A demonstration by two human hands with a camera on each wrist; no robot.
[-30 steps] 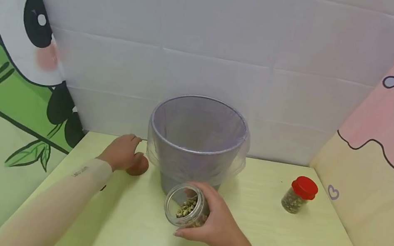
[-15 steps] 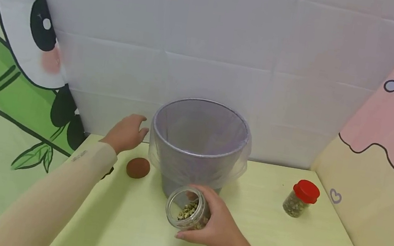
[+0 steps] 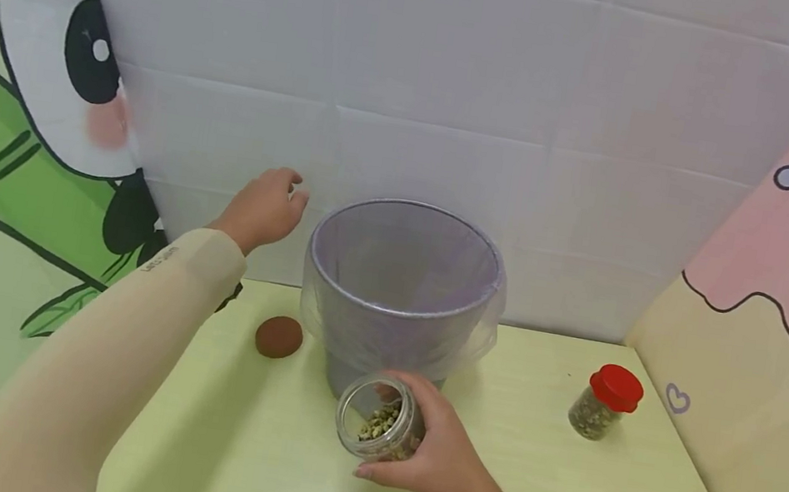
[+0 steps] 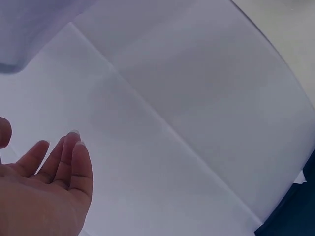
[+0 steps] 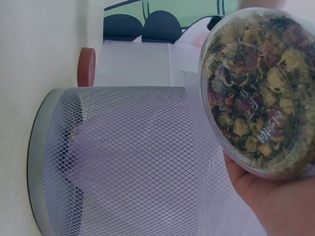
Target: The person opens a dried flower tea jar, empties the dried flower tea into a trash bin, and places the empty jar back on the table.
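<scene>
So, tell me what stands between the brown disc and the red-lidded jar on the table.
In the head view, the bag-lined bin stands between the brown disc and the red-lidded jar; the right hand holds the open jar nearer the camera.

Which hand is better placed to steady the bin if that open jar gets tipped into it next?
Probably the left hand: it holds nothing and is raised beside the bin. The right hand grips the open jar, so it seems better suited to tipping.
</scene>
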